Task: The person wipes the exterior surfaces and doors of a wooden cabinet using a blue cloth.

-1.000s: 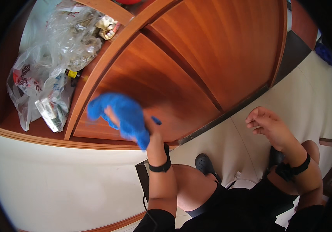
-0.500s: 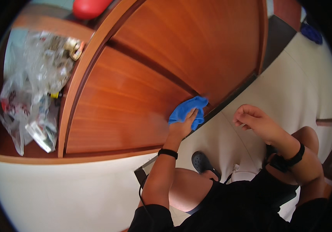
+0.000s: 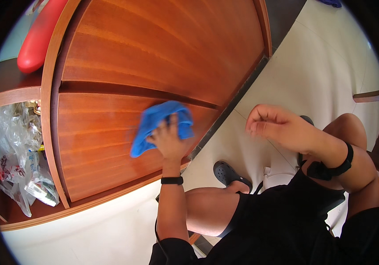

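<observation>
My left hand presses a bright blue cleaning cloth against the lower wooden door panel of a reddish-brown cabinet. The fingers lie over the cloth and are a little blurred by motion; part of the cloth bunches up around them. My right hand hovers over the floor to the right of the cabinet, away from it. Its fingers are curled in, and nothing shows in them.
Left of the door, an open shelf holds crumpled clear plastic bags. A long red object rests on the shelf above. A dark plinth runs along the cabinet's base. On the pale tiled floor stands my dark clog; a wooden furniture piece is at right.
My left hand has slid the cloth leftward across the lower panel, away from the plinth edge. The view has shifted, and my right hand stays raised with its fingers curled.
</observation>
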`<state>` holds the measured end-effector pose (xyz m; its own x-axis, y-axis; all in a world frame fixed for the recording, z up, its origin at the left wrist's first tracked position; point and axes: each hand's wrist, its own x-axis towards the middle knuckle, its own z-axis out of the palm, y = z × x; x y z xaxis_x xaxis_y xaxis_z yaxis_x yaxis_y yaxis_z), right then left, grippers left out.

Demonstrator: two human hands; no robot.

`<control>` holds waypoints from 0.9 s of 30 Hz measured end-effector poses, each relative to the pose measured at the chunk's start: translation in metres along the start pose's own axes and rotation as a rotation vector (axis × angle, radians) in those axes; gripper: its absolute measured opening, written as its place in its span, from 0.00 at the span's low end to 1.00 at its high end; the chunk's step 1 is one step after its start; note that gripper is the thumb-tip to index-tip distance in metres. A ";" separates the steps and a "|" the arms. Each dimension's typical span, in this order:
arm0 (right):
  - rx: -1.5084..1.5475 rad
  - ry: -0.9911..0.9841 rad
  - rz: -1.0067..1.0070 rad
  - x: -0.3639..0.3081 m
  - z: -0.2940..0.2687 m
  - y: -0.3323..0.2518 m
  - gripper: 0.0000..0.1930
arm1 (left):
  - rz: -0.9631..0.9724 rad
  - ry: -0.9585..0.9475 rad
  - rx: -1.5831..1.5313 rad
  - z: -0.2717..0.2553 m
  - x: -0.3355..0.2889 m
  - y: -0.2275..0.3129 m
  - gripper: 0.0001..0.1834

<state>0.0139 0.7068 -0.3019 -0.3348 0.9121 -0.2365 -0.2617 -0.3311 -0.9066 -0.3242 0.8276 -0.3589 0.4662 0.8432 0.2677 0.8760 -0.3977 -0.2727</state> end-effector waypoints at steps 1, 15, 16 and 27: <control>-0.023 0.021 0.026 0.006 -0.007 0.008 0.05 | 0.047 -0.305 0.084 0.001 0.006 0.013 0.36; -0.034 0.074 0.028 -0.014 -0.004 0.002 0.06 | 0.232 0.113 -0.122 0.010 0.009 -0.023 0.20; -0.026 0.052 -0.015 -0.017 -0.001 0.003 0.06 | 0.249 0.320 -0.038 0.005 0.014 -0.031 0.23; -0.046 -0.003 0.001 -0.026 -0.001 0.003 0.06 | -0.035 0.989 -0.202 -0.096 0.122 0.017 0.21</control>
<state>0.0226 0.6820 -0.2985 -0.3376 0.9111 -0.2366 -0.2190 -0.3205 -0.9216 -0.2407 0.8887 -0.2426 0.2522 0.2134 0.9438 0.8528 -0.5099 -0.1126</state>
